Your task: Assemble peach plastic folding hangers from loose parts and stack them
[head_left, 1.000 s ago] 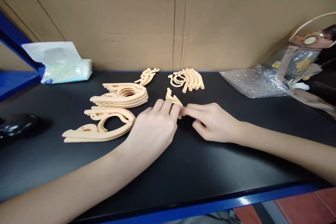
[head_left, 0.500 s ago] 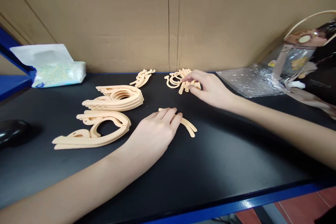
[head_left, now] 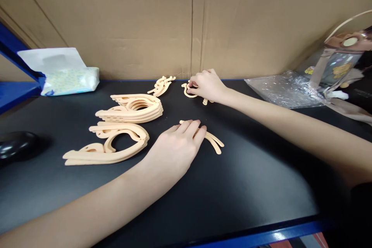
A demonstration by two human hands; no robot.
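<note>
My left hand (head_left: 182, 141) rests palm down over beige curved hanger arms (head_left: 215, 143), its fingers closed round them; their far ends stick out to the right, and the grip itself is hidden. Farther back, my right hand (head_left: 209, 84) reaches into a small pile of beige hanger hooks (head_left: 189, 93). Its thumb and index finger pinch at a hook, and the hand covers most of the pile. Left of my left hand lies a stack of folded beige hangers (head_left: 107, 157), with a taller stack of the same hangers (head_left: 130, 115) just behind it.
Several small beige parts (head_left: 161, 86) lie at the table's back. A wipes pack (head_left: 69, 81) stands back left, a black computer mouse (head_left: 17, 145) at the left. A clear plastic bag (head_left: 286, 91) and a cup with a strap (head_left: 338, 66) are back right, against the cardboard wall (head_left: 130, 19).
My right hand has shifted left over the hook pile and its fingers have closed to a pinch. My left hand stays on the hanger arms. The view has swung slightly left.
</note>
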